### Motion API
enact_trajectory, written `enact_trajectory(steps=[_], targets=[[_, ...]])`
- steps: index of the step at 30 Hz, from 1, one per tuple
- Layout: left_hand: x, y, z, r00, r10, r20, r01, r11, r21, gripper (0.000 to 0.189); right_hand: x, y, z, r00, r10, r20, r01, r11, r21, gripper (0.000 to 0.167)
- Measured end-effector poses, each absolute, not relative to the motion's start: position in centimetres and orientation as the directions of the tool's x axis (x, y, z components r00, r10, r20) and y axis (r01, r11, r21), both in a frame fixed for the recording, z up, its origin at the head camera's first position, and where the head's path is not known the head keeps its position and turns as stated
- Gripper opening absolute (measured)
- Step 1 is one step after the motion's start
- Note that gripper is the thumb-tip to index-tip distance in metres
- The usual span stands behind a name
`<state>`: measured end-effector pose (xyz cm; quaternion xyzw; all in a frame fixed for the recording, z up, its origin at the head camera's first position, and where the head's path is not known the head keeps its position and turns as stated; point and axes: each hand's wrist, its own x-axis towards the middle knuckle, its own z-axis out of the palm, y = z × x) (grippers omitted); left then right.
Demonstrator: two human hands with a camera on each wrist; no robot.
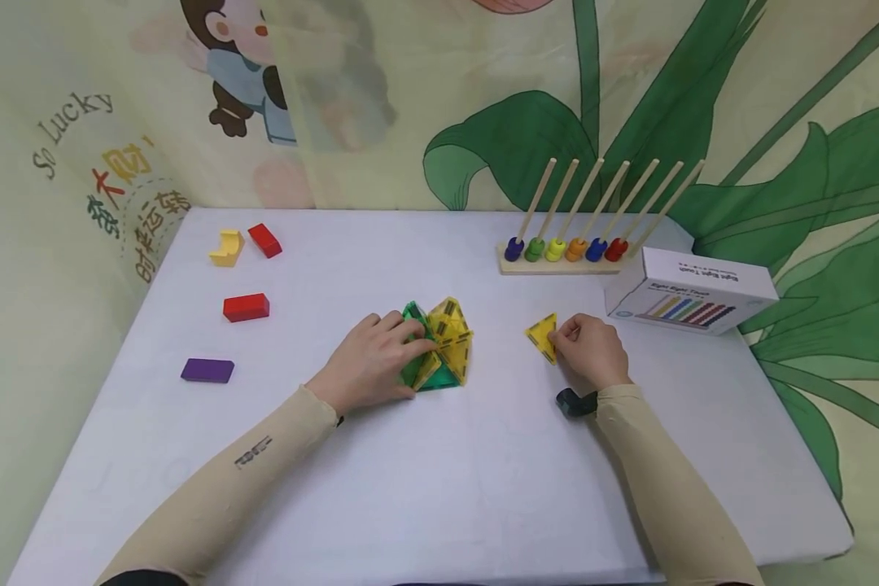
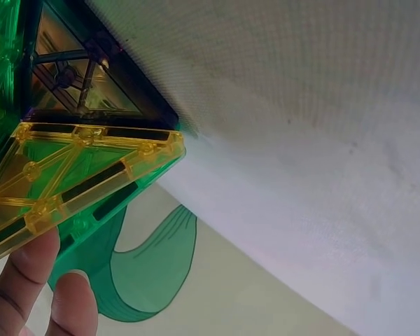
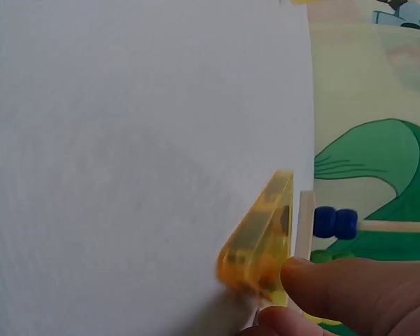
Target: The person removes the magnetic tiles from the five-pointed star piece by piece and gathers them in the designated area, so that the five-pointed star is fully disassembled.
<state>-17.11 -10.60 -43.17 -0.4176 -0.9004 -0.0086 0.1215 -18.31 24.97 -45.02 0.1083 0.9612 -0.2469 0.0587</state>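
Note:
A cluster of see-through green and yellow triangular magnetic tiles [image 1: 454, 350] stands on the table, some tilted up against one another. My left hand [image 1: 375, 362] holds its left side, the thumb low at the front and the fingers over the top. In the left wrist view, fingertips [image 2: 73, 301] are right at the edge of a yellow tile [image 2: 84, 168] with green behind it. Off to the right, my right hand [image 1: 593, 350] pinches a single yellow triangular magnetic tile [image 1: 541, 337] by its right edge. The right wrist view shows this tile [image 3: 262, 238] tilted, thumb against it.
Two red blocks [image 1: 246, 308], a yellow curved block [image 1: 227, 248] and a purple block [image 1: 207, 370] lie at the left. At the back right stand a wooden peg rack [image 1: 557, 269] with coloured beads and a white box [image 1: 692, 293]. A patterned cloth hangs behind the table.

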Motion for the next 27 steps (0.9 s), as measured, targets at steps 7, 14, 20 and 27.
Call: enact_trajectory(steps=[7, 14, 20, 27], targets=[[-17.3, -10.5, -43.1, -0.614, 0.755, 0.231, 0.762, 0.643, -0.074, 0.075, -16.7, 23.2, -44.5, -0.977, 0.177, -0.118, 0.213, 0.845, -0.491, 0.028], [-17.3, -10.7, -43.1, -0.619, 0.751, 0.231, 0.760, 0.646, -0.067, 0.075, -14.0, 20.1, -44.2, -0.991, -0.022, -0.133, 0.077, 0.721, -0.689, 0.020], [-17.2, -10.7, -43.0, -0.622, 0.749, 0.227, 0.757, 0.650, -0.071, 0.076, -12.4, 17.8, -44.3, -0.984, -0.129, -0.124, 0.004, 0.677, -0.736, 0.016], [-17.3, -10.6, -43.0, -0.628, 0.747, 0.219, 0.755, 0.653, -0.062, 0.077, -11.7, 14.2, -44.9, -0.960, -0.264, -0.096, -0.080, 0.586, -0.807, 0.028]])
